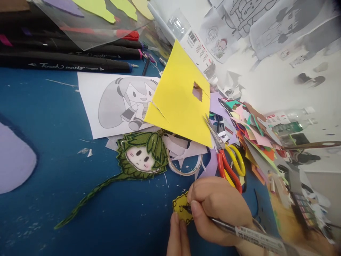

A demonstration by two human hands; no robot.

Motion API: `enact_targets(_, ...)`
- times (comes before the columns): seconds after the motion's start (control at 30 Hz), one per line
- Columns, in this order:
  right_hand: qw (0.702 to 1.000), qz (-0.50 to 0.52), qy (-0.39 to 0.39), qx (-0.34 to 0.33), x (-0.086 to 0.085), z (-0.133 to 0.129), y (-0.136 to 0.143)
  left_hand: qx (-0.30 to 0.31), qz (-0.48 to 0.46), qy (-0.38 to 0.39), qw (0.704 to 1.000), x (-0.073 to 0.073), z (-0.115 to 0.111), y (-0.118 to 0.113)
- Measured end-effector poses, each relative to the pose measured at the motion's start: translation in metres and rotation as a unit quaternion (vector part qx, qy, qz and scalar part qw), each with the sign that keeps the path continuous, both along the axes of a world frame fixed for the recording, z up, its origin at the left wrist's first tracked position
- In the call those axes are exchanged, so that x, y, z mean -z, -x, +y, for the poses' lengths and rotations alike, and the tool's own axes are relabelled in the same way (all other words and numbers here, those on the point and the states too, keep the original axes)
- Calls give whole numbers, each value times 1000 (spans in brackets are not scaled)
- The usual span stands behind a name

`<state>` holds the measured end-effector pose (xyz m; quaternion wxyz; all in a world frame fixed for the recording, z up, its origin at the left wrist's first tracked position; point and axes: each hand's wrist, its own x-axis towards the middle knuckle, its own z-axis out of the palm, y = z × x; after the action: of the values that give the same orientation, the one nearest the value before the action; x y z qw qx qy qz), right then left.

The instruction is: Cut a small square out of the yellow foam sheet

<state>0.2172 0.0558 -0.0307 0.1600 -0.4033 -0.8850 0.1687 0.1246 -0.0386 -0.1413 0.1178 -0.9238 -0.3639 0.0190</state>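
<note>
My right hand (221, 211) is closed round a black pen (239, 231), whose tip meets a small yellow-green felt piece (181, 208) with dark drawn lines and a scalloped edge. Two extended fingers of my left hand (178, 236) press on the lower edge of that piece, holding it on the blue table (128, 220); the rest of this hand is out of frame. Further up lies a green-haired felt doll head (142, 156) with a long thin braid (90, 195) stretching to the lower left.
Behind the hands are a yellow sheet (181, 99) with a hole, red-handled scissors (225, 167), a tape roll (186, 172) and a character printout (112, 106). Black markers (80, 64) lie upper left; colourful scraps (255, 131) and bottles are piled right. A lilac shape (16, 156) is at the left edge.
</note>
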Motion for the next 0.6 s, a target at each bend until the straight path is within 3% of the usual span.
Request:
enact_targets(0.1, 1000, -23, 7, -6, -1, 0, 0, -52, -115, 30, 992, 5, 1, -2)
enact_targets(0.17, 1000, -19, 3, -6, -1, 1, 0, -34, -122, 39, 991, 4, 3, -5)
enact_targets(0.27, 1000, -3, -8, 2, -1, 2, 1, 92, -13, 27, 995, 0, 7, -10)
enact_targets(0.33, 1000, -2, -10, 5, -1, 2, 1, 209, 121, -3, 970, -2, 11, -10)
enact_targets(0.4, 1000, 7, -5, 1, 0, 2, 1, 271, 207, -28, 939, -2, 17, -5)
enact_targets(0.47, 1000, 24, -6, 0, 0, 1, 1, 270, 221, -19, 937, 1, 23, 4)
enact_targets(0.6, 1000, 29, -12, 4, 1, 0, 0, 183, 57, 103, 976, 9, 31, 29)
